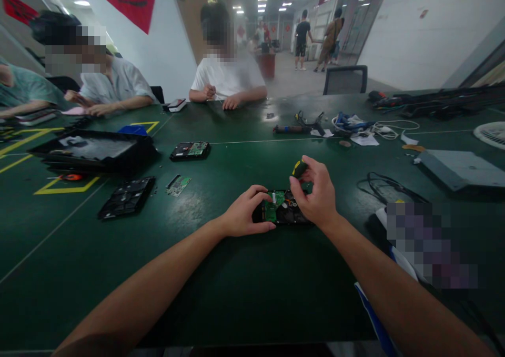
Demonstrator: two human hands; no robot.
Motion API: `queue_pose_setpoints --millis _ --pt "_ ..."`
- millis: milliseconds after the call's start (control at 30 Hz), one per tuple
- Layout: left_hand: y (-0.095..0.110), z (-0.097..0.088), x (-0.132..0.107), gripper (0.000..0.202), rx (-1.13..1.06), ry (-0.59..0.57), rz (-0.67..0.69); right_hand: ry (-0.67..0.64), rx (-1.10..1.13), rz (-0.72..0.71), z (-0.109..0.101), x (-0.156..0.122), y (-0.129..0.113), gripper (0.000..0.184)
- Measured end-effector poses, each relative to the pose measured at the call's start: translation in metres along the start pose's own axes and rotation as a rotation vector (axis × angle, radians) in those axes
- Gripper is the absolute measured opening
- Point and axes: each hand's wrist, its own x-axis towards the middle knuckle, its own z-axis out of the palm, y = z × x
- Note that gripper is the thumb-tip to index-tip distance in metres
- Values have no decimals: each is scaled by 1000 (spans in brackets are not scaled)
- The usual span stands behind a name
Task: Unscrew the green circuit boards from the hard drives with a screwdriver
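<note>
The two hands are apart, with a device on the green table between and under them. The left hand is clamped on the device's left end, thumb along the near edge and fingers over the far edge, beside a green board set in it. The right hand is above the device's right part, its thumb and fingers closed on the dark, yellow-marked handle of a screwdriver; the hand hides the tip, so I cannot tell whether it touches the device. Left of the left hand lie a loose board and, farther left, a black cover. Beyond the loose board is a second device, also showing green circuitry, and well off to its left a black tray. To the right of the right hand are black cables and, farther out, a grey box. Past the hands, across the table, sits a person in white, both hands near the table's edge.
</note>
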Motion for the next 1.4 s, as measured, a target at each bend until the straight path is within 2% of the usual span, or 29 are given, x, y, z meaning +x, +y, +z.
queue_pose_setpoints --millis 133,333,567,800,1000,1233,1400 --pt "0 0 0 67 3 1 -1 -18 55 17 1 0 -1 68" --pt "-2 1 0 68 4 0 5 9 28 -9 0 1 -1 62" --pt "-1 1 1 67 2 7 20 -49 62 11 -2 3 0 64" --pt "-3 2 0 66 3 7 13 6 5 3 -3 3 0 62" --pt "-2 2 1 67 9 7 19 -45 65 29 -1 2 0 63" --pt "-1 1 0 67 13 2 13 -50 -58 -25 -4 3 1 65" --pt "-1 0 1 68 6 -3 7 -68 22 -4 -3 3 2 67"
